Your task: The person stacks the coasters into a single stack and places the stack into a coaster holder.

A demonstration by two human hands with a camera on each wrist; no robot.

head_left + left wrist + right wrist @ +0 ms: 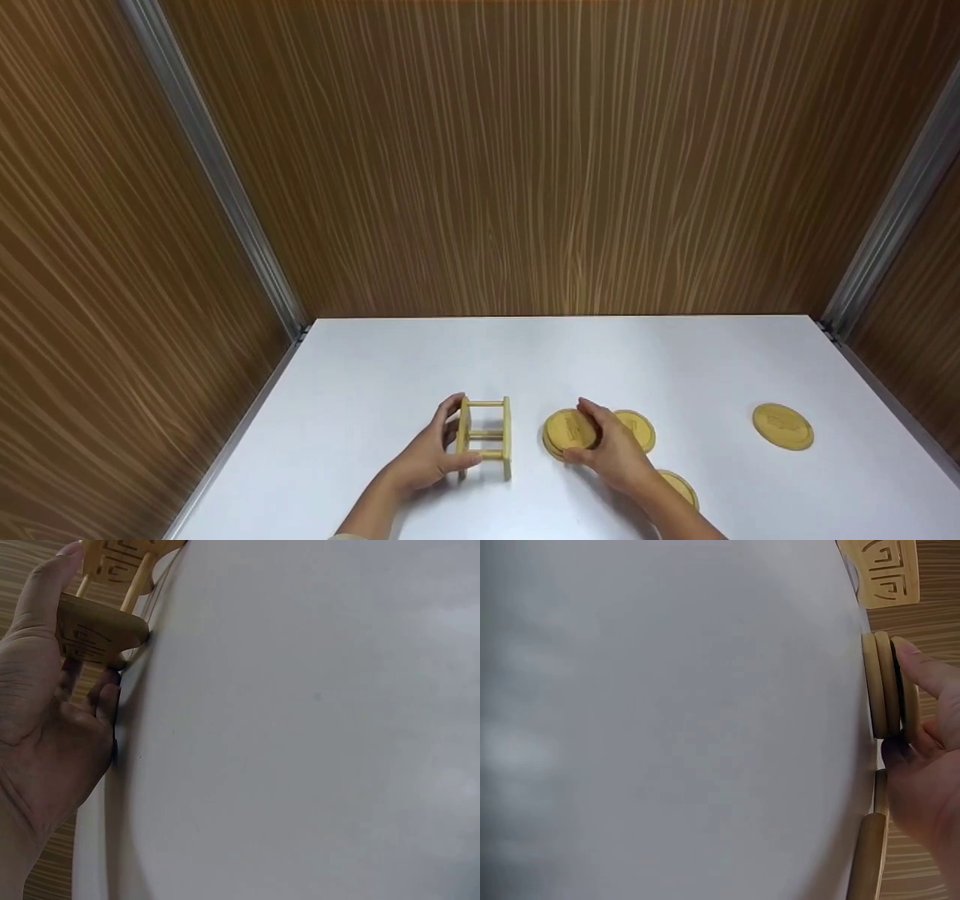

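Wood-grain panels stand at the far side, left and right, enclosing a white table. Near its middle, the left hand grips the left end of a small wooden rack, thumb on the near side and fingers at the far side. To its right, the right hand pinches the top disc of a stack by its edge, between thumb and fingers.

The rack sits near the middle of the table: two carved end plates, faces turned left and right, joined by thin rods running left to right. Seen from the head, its longer extent runs near to far.

Just right of the rack, the lower discs lie flat, one on another. The pinched disc is above them, carved face up, with a dark strip visible beneath it; whether it touches them I cannot tell. Three more lie flat: a right-hand disc well apart, a middle disc just beyond the hand, and a near disc partly hidden by the forearm.
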